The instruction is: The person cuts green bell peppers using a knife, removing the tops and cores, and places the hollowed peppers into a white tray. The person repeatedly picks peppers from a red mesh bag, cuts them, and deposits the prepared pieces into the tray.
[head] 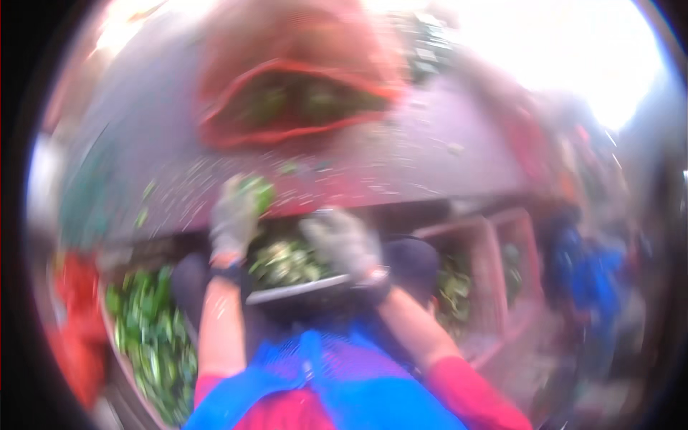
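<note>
My left hand [235,220], in a pale work glove, grips a green vegetable piece [260,193] at the table's front edge. To its right, my right hand [344,239], also gloved, is curled above a container [301,288] between my knees. Motion blur hides whether anything is in the right hand's fingers. Pale green and whitish vegetable pieces [290,260] fill that container, and its light rim faces me. Just beyond both hands, small scraps [288,167] are scattered over the tabletop [467,161].
A red mesh sack [301,137] lies with its mouth towards me, green contents inside. At my left stands a crate [134,389] of long green vegetables [153,333]. Pink crates [497,269] holding greenery are on my right. An orange-red item [80,322] is at far left.
</note>
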A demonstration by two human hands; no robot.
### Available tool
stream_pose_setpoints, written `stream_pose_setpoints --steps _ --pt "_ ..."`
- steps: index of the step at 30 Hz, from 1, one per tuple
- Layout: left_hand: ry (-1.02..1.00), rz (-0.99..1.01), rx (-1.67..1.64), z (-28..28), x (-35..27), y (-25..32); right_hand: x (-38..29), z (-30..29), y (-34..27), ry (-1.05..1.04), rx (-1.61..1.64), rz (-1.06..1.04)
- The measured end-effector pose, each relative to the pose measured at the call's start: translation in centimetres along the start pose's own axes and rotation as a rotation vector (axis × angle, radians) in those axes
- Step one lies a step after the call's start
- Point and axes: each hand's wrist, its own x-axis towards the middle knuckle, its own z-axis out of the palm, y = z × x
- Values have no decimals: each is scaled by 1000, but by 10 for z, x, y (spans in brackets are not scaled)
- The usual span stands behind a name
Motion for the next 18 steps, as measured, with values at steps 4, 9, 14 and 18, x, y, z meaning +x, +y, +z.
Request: stream_pose_setpoints --steps 4,9,14,18 --pt "-117 -141 -337 11 -8 -38 39 49 -17 185 7 244" --pt "-210 -520 -1101 13 -21 -10 36 52 -17 171 192 306" --pt "-215 -457 -1042 28 -20 -1 35 29 -32 84 10 364" --pt "-189 -354 -674 33 -13 -28 81 47 -15 129 -67 556"
